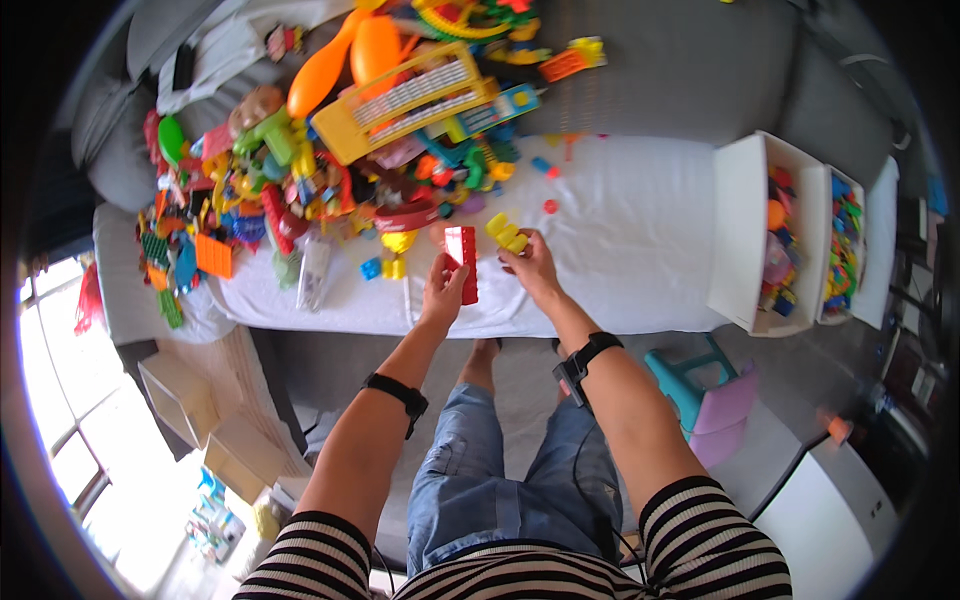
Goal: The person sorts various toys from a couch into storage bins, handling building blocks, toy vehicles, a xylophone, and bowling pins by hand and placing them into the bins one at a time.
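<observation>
While the left hand (443,290) grips a red block (470,284), the right hand (535,265) pinches a yellow toy (507,233) — toy pile (300,185) nearby, white sheet (630,230) below.

Bright window (60,370) at left; grey sofa (660,80), white sheet (630,240).

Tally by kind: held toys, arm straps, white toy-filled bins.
Held toys: 2 (red studded plastic block in left hand; yellow lumpy plastic piece in right hand, possibly joined blocks, counted once)
Black arm straps: 2
White toy-filled bins: 2
Total: 6
</observation>
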